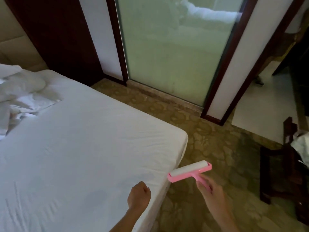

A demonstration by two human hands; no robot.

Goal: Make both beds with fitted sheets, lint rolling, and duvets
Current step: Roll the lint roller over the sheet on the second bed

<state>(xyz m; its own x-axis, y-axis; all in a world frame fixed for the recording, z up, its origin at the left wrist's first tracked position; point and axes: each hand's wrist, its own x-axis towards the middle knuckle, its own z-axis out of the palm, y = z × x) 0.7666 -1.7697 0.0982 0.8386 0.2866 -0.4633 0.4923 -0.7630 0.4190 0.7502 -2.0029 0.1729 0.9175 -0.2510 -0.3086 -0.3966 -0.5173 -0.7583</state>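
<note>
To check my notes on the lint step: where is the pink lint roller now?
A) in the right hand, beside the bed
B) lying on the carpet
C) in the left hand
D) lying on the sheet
A: the right hand grips the lint roller by its pink handle, just off the edge of the bed.

The sheet (83,139) is white cloth, matt and smooth, faintly creased at the corner. Far left, the loose bedding (21,94) is the same cloth, crumpled. The lint roller (190,171) has a glossy pink plastic body and a white paper roll. The carpet (209,148) is matt. The glass panel (175,47) is frosted, its wooden frame (117,39) dark and polished.
</note>
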